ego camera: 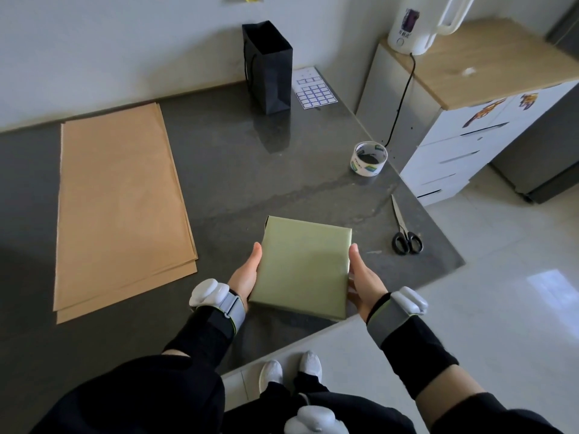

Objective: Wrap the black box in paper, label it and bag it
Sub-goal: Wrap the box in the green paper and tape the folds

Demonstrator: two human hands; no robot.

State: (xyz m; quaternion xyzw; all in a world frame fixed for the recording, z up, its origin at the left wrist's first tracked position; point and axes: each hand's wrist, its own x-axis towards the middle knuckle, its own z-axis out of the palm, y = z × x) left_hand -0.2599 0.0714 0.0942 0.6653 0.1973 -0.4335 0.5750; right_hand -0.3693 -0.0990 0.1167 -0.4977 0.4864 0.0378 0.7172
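Note:
The box [304, 266] is wrapped in olive-green paper and sits between my two hands near the front edge of the dark grey table [238, 170]. My left hand [246, 278] grips its left side, thumb along the edge. On the opposite side, my right hand [365, 281] grips it the same way. Whether the box rests on the table or is lifted slightly is unclear. A black paper bag [271, 68] stands upright and open at the back of the table. A sheet of blue-bordered labels [313, 89] lies to the right of the bag.
A stack of brown paper sheets [120, 208] covers the table's left part. A tape roll [369, 158] stands near the right edge, with scissors [404, 228] closer to me. Beyond the table stand a wooden-topped cabinet [488, 64] with a white kettle [413, 29] and white drawers [454, 158].

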